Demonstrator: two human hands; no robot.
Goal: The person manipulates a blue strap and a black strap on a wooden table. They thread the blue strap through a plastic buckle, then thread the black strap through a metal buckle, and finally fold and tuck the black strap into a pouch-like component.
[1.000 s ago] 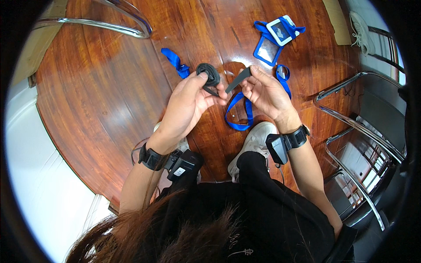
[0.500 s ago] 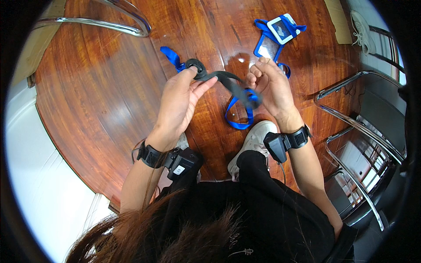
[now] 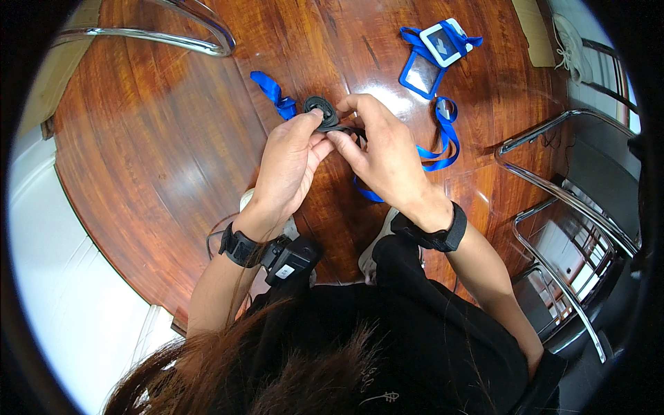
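Observation:
A dark, coiled strap (image 3: 317, 104) is pinched at its roll between the thumb and fingers of my left hand (image 3: 282, 162). My right hand (image 3: 394, 155) has its thumb and fingers closed around the short tail of the strap, right beside the coil. Part of that tail is hidden under the right fingers. Behind my left fingers, a twisted end of blue lanyard (image 3: 274, 95) lies on the floor. Another stretch of blue lanyard (image 3: 451, 142) curves out from beyond my right hand.
Far right on the wooden floor (image 3: 166, 138) lie a white-framed badge holder (image 3: 456, 52) and a blue-framed one (image 3: 422, 75). Chrome chair legs (image 3: 546, 187) stand at the right, another chrome leg (image 3: 159, 40) at the far left. A white shoe (image 3: 570, 48) rests near the right wall.
My right hand has moved left and turned over, closing on the strap beside the coil. The loose tail that was swinging in a blur is now gathered between both hands.

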